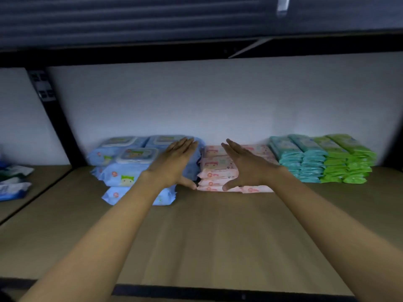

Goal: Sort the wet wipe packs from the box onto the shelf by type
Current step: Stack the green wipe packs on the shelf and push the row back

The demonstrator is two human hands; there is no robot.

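I am squaring the pink packs point(218, 168) between my flat, empty left hand point(177, 162) and right hand point(246, 165); next, I judge, another pack needs fetching from the unseen box.

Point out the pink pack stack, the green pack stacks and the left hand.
pink pack stack point(214, 165), head view, front face of an upper pack between the hands.
green pack stacks point(346, 162), head view, near end of the stacks.
left hand point(176, 162), head view, back of the hand.
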